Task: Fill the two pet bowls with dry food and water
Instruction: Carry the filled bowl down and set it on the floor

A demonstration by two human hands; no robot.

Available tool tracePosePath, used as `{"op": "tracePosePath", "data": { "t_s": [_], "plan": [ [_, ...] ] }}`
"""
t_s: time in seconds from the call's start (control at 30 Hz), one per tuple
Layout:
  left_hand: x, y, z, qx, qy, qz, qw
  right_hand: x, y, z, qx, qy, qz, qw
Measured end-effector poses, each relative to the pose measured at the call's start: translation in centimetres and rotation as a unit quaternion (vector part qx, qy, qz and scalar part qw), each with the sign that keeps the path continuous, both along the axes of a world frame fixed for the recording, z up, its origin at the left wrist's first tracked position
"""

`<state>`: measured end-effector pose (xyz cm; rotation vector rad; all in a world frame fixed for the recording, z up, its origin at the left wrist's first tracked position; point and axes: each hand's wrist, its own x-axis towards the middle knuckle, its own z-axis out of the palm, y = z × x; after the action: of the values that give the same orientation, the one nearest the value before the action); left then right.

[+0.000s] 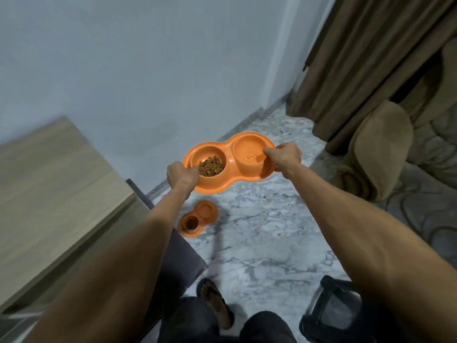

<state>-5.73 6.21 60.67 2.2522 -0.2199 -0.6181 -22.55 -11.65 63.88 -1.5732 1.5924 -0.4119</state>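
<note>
I hold an orange double pet bowl (228, 167) in the air above the floor, one hand at each end. My left hand (181, 175) grips the left rim beside the compartment filled with brown dry food (211, 165). At the right rim my right hand (284, 154) is closed beside the compartment holding water (248, 151). A second, identical orange double bowl (197, 219) lies on the marble floor below; its near compartment holds dry food, and what is in its far one I cannot tell.
A wooden cabinet (54, 189) stands at the left with a dark panel (173, 256) by it. Brown curtains (366, 58) and a rolled brown cushion (376, 149) are at the right. A dark mesh carrier (331, 313) sits bottom right. My sandalled foot (215, 303) is on the marble floor (272, 231).
</note>
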Motion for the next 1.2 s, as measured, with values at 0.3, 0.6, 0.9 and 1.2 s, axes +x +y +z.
{"op": "tracePosePath", "data": {
  "t_s": [0.3, 0.6, 0.9, 1.2],
  "plan": [
    [2.8, -9.8, -6.1, 0.011, -0.012, 0.007, 1.000, 3.5, -10.9, -5.8, 0.038, 0.013, 0.010, 0.999],
    [4.8, -18.4, -17.2, 0.044, -0.035, 0.052, 0.997, 8.6, -21.5, -19.3, 0.070, 0.014, 0.075, 0.995],
    [5.5, -23.9, -38.7, 0.089, -0.018, 0.093, 0.992, 11.6, -29.7, -40.2, 0.098, 0.035, 0.148, 0.983],
    [5.7, -26.7, -59.4, 0.146, -0.010, 0.122, 0.982, 13.3, -32.7, -60.2, 0.109, 0.042, 0.185, 0.976]
  ]
}}
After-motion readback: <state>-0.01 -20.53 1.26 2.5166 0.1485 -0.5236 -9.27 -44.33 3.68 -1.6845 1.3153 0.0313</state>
